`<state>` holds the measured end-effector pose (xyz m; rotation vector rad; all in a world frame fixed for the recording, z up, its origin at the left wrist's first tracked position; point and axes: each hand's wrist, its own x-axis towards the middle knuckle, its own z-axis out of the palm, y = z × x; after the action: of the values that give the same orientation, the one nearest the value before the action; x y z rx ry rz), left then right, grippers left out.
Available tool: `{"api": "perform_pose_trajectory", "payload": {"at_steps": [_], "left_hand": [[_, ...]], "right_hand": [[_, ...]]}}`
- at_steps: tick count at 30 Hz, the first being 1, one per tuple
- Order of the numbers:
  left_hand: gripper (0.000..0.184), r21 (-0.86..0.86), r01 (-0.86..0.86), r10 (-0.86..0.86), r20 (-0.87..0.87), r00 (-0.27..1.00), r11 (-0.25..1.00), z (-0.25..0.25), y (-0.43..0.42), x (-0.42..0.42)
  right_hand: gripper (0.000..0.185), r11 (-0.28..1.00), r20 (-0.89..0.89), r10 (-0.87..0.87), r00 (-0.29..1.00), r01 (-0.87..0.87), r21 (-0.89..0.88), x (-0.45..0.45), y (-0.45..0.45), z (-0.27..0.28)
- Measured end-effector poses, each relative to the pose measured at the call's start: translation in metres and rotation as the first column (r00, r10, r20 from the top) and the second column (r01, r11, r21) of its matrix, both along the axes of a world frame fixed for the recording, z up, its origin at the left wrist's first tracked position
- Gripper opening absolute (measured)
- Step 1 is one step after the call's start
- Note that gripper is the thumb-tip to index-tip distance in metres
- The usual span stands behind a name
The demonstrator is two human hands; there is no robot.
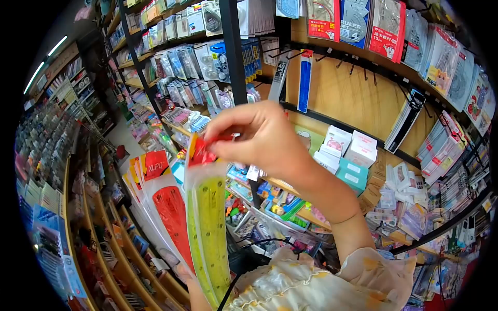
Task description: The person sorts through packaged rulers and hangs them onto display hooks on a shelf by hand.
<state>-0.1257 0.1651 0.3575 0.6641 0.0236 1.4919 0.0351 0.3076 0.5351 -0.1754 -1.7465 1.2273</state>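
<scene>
A: Head view, right hand?
B: Right hand point(259, 137), one: thumb and fingers pinched on the red top point(201, 154) of a clear packet. Yellow ruler point(210, 233), inside that packet, directly below the grip, slightly tilted.
A: Left hand?
B: Left hand point(195, 293), one: low by the packets' bottom ends, mostly hidden; cannot tell how its fingers close. Red ruler point(173, 220), packeted, just beside the yellow one.
A: Rack?
B: Blue ruler point(305, 83), hanging beyond the right hand.
</scene>
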Motion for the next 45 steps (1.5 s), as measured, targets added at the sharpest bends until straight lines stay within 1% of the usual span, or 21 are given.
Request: {"api": "perform_pose_trajectory", "payload": {"at_steps": [2,4,6,7,8,9,10,13,14,15,17,18,21,24,28,31,34,37,40,44,45], "left_hand": [[0.062,0.009,-0.007,0.007,0.022,1.0,1.0,-0.001,0.003,0.001],[0.062,0.024,0.001,-0.002,0.043,0.999,1.0,-0.001,0.004,-0.001],[0.06,0.115,0.124,-0.133,0.073,0.988,0.986,0.002,0.013,-0.003],[0.06,0.127,0.083,-0.094,0.081,0.992,0.988,-0.001,0.01,-0.004],[0.059,0.142,0.045,-0.058,0.088,0.994,0.989,-0.003,0.007,-0.005],[0.059,0.159,0.008,-0.024,0.096,0.995,0.987,-0.004,0.006,-0.006],[0.059,0.193,-0.033,0.018,0.077,0.997,0.981,-0.006,0.006,-0.006],[0.06,0.089,-0.149,0.14,0.096,0.985,0.985,-0.006,-0.002,0.0],[0.06,0.028,-0.147,0.144,0.095,0.985,0.989,-0.007,-0.005,0.0],[0.06,0.033,-0.143,0.139,0.097,0.985,0.989,-0.007,-0.005,0.001],[0.061,0.04,-0.14,0.136,0.103,0.985,0.989,-0.007,-0.005,0.001],[0.061,0.045,-0.139,0.134,0.105,0.985,0.989,-0.008,-0.006,0.001],[0.059,0.027,-0.204,0.201,0.098,0.975,0.979,-0.012,-0.012,-0.002],[0.057,0.027,-0.255,0.251,0.096,0.963,0.967,-0.015,-0.016,-0.003],[0.056,0.044,-0.277,0.27,0.117,0.956,0.96,-0.012,-0.017,-0.001],[0.055,0.075,-0.269,0.258,0.131,0.957,0.96,-0.013,-0.017,-0.001],[0.055,0.061,-0.278,0.269,0.125,0.955,0.959,-0.013,-0.015,-0.002],[0.056,0.015,-0.29,0.286,0.119,0.951,0.957,-0.014,-0.017,-0.002],[0.055,-0.016,-0.336,0.336,0.093,0.937,0.942,-0.016,-0.02,-0.002],[0.059,0.026,-0.351,0.346,0.111,0.932,0.936,-0.025,-0.024,-0.008],[0.06,0.025,-0.359,0.353,0.118,0.928,0.933,-0.027,-0.025,-0.008]], "right_hand": [[0.012,0.993,-0.045,-0.109,0.993,0.111,0.036,0.011,0.009,0.006],[0.008,0.98,-0.126,-0.196,0.972,0.198,0.006,0.022,0.026,0.015],[0.011,0.926,0.001,-0.353,0.936,0.349,0.142,0.036,0.055,0.023],[0.011,0.857,0.082,-0.497,0.864,0.474,0.203,0.039,0.064,0.027],[0.01,0.793,0.147,-0.583,0.799,0.519,0.319,0.045,0.093,0.024],[0.009,0.654,0.205,-0.734,0.647,0.594,0.469,0.051,0.115,0.026],[0.008,0.54,0.184,-0.827,0.532,0.657,0.527,0.054,0.137,0.025],[0.012,0.437,0.221,-0.897,0.383,0.694,0.572,0.066,0.206,0.024],[0.012,0.384,0.204,-0.921,0.331,0.691,0.612,0.066,0.216,0.026],[0.012,0.333,0.185,-0.941,0.283,0.682,0.651,0.065,0.224,0.028],[0.013,0.355,0.237,-0.934,0.266,0.654,0.668,0.07,0.239,0.031],[0.014,0.293,0.213,-0.956,0.202,0.626,0.723,0.071,0.245,0.03],[0.016,0.318,0.294,-0.945,0.146,0.629,0.709,0.071,0.261,0.031],[0.015,0.279,0.341,-0.94,0.028,0.638,0.718,0.074,0.278,0.023],[0.011,0.357,0.378,-0.915,0.136,0.711,0.606,0.074,0.281,0.016],[0.01,0.394,0.409,-0.898,0.16,0.707,0.588,0.069,0.277,0.016],[0.008,0.37,0.388,-0.913,0.128,0.664,0.65,0.065,0.27,0.018],[0.01,0.22,0.178,-0.975,0.13,0.522,0.824,0.061,0.263,0.016],[0.012,0.129,0.008,-0.972,0.236,0.504,0.854,0.064,0.265,0.011],[0.013,0.367,0.177,-0.919,0.353,0.598,0.713,0.074,0.276,0.011],[0.012,0.366,0.168,-0.915,0.366,0.58,0.728,0.073,0.276,0.012]]}}
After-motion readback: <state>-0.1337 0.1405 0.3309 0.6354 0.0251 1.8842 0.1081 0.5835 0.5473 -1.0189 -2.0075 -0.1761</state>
